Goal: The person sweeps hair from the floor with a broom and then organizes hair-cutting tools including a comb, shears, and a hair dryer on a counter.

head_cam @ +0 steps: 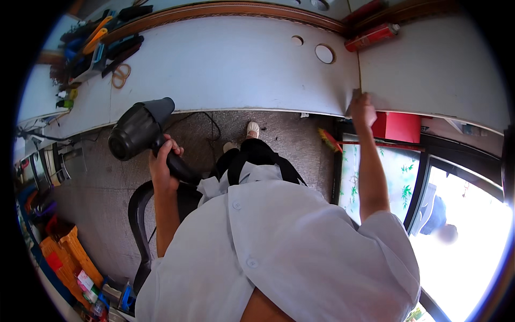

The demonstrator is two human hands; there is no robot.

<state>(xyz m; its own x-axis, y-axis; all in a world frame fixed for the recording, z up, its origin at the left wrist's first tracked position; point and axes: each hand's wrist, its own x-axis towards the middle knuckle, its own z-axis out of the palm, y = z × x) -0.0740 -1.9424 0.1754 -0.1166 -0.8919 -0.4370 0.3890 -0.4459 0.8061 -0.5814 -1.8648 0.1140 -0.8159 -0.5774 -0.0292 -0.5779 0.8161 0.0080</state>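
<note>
A black hair dryer [134, 128] is gripped by its handle in my left hand [163, 165], in front of the shelf's edge, its nozzle pointing up and right. Over the right part of the white shelf [241, 68] is my right hand [364, 110], fingers closed on a dark, blurred thing [355, 98] that may be a brush or cloth; its kind cannot be told. The thing meets the shelf surface near a seam. Beyond that hand a red spray can [372, 37] lies at the mirror's wooden frame. Two round holes are cut in the shelf left of the can.
Scissors with orange handles [121, 76] lie on the shelf's left part, beside a holder [90, 64] full of combs and brushes. A black chair armrest [139, 225] stands at my left. A broom [332, 140] and a red box [396, 126] are below the shelf. A person [436, 219] is outside the glass door.
</note>
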